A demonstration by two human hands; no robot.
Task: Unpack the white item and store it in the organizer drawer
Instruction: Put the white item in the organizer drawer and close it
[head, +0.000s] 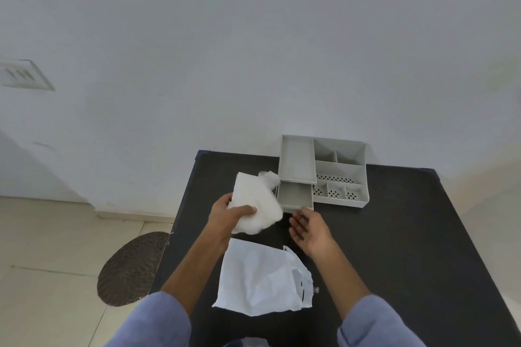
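Note:
My left hand (229, 215) grips a soft white folded item (257, 200) and holds it just left of the grey organizer (338, 169) at the table's far side. The organizer's lower drawer (296, 196) is pulled out toward me and looks empty. My right hand (308, 229) hovers with fingers apart, palm up, just in front of the drawer's front edge, holding nothing. A crumpled white packaging bag (259, 276) lies flat on the black table (394, 248) between my forearms.
The organizer has a top tray and several small perforated compartments on its right side. A white wall stands directly behind it. A round woven mat (132, 267) lies on the tiled floor left of the table. The table's left edge is close to my left arm.

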